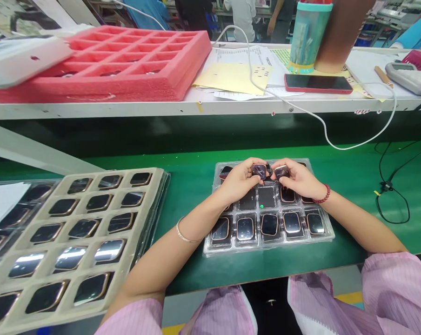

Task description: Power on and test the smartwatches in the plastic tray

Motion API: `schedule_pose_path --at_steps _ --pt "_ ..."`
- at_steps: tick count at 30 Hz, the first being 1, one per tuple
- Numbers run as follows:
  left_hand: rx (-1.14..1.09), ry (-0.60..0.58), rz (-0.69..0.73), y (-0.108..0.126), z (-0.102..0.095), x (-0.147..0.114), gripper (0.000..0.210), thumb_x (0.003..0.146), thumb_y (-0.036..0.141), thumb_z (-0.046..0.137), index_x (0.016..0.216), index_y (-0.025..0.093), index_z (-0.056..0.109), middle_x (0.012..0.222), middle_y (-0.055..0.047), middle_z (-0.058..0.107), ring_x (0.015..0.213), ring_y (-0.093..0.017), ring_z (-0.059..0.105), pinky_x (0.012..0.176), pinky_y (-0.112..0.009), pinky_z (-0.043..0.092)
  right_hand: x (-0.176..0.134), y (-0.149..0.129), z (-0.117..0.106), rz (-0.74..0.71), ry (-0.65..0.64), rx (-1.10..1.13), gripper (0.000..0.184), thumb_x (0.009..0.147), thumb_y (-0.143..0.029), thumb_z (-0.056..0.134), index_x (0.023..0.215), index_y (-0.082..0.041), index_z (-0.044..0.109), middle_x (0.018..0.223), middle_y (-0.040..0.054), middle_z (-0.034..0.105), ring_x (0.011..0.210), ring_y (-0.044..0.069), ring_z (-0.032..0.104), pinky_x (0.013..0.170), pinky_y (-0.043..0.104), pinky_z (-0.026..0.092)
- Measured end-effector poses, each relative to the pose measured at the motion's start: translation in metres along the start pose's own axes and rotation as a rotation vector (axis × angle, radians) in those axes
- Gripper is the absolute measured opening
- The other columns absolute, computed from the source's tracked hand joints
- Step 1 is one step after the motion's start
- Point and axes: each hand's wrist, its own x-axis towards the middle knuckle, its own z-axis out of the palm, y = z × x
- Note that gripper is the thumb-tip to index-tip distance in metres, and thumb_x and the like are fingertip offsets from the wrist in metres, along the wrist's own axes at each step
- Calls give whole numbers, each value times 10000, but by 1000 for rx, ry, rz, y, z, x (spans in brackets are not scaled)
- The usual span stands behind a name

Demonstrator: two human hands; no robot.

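Note:
My left hand [243,176] is closed on a smartwatch case [259,171] with a dark screen and a gold-coloured rim. Close beside it, my right hand [296,177] grips a second smartwatch case [282,172] of the same look. Both hands hover over a clear plastic tray [269,246] on the green bench. Watch cases such as this one [245,229] lie in the tray's near row, and two pockets below my hands, including this bare pocket [266,197], hold no case. My fingers and palms hide part of the far rows.
To the left, a cream foam tray [154,186] full of watch cases rests on a stack of clear trays. On the shelf above are a pink foam tray [182,83], a phone [318,83], a teal cup [310,37] and a calculator [410,77]. A white cable [343,148] droops over the shelf edge.

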Motion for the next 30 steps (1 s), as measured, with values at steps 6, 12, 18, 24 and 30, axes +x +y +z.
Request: schedule_pose_path --at_steps 6,12,18,24,30 --pt "11 -19 -9 1 1 0 282 773 205 694 1041 150 627 913 -42 711 737 -136 653 690 -273 511 0 1 -2 76 -24 26 297 889 -235 580 1182 -194 606 1031 69 707 715 141 662 604 266 557" --pt "-6 34 -31 2 0 0 365 782 118 553 1138 173 612 949 -36 719 734 -123 652 577 -220 439 0 1 0 -7 -26 16 234 840 -211 678 1066 -182 623 915 55 722 830 185 697 740 317 572" --pt "-29 22 -6 3 1 0 310 735 159 671 1039 153 609 889 -38 713 788 -159 655 733 -294 519 0 -1 -1 73 -45 31 315 846 -140 555 1152 -191 609 1029 65 725 720 135 675 623 262 569" --pt "-22 22 15 1 1 0 439 692 117 720 1112 167 604 913 -22 713 848 -154 668 790 -279 508 1 1 0 -6 -68 44 398 783 -92 593 1164 -204 622 1066 59 720 909 177 702 766 307 608" --pt "-27 36 -66 1 -1 0 360 903 463 610 1078 151 653 869 -68 724 602 -120 607 496 -230 357 0 0 -2 110 -23 100 256 975 -267 468 1124 -167 651 941 70 745 650 116 647 603 246 560"
